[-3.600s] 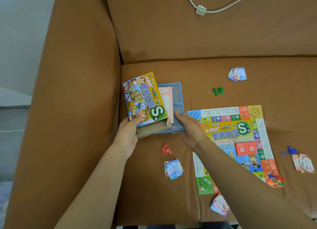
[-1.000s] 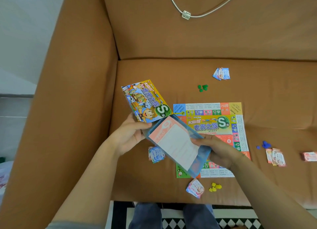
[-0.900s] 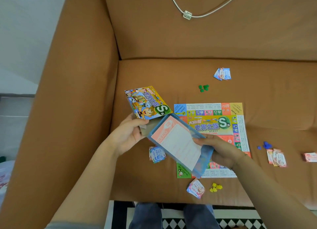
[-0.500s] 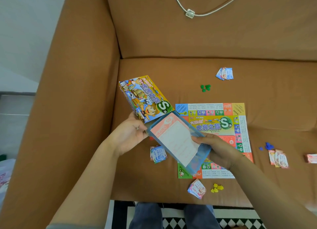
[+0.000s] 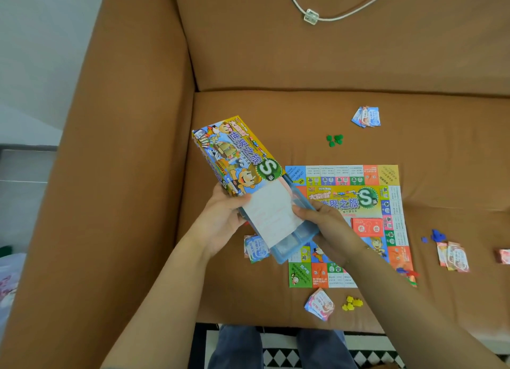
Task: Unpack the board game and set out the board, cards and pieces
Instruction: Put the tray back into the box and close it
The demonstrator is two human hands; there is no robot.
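I hold the colourful game box sleeve [image 5: 237,156] tilted above the sofa seat, and my left hand [image 5: 220,219] grips its lower end. A blue plastic tray [image 5: 292,244] with a white and pink sheet [image 5: 270,214] on it sits partly inside the sleeve. My right hand [image 5: 328,228] grips the tray's right side. The game board [image 5: 386,203] lies flat on the seat to the right, with a red card deck [image 5: 367,227] on it.
Small card piles lie around the board: one at the back [image 5: 366,116], one at the left [image 5: 255,248], one at the front [image 5: 320,303], one at the right [image 5: 452,255]. Green pieces [image 5: 334,140], yellow pieces [image 5: 352,303] and blue pieces [image 5: 436,234] sit nearby. The sofa armrest [image 5: 124,175] rises on the left.
I lifted the sleeve and the tray off the seat. The tray has since slid further into the sleeve, so less of the sheet shows.
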